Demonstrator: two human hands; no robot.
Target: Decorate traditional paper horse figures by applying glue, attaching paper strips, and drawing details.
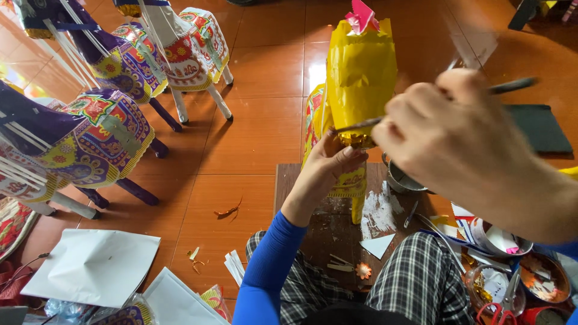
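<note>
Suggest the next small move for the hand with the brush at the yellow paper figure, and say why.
Probably draw the brush a little further along the gold trim of the yellow paper figure. The right hand holds the brush with its tip at that trim, while the left hand grips the figure just below and steadies it over the wooden board.

The left hand (322,174) is being raised at the centre of the frame, fingers curled in a grip, its blue-sleeved forearm rising from the lower middle. The right hand (448,129) is being held at the upper right, fingers closed in a pinch, knuckles toward the camera.
</note>
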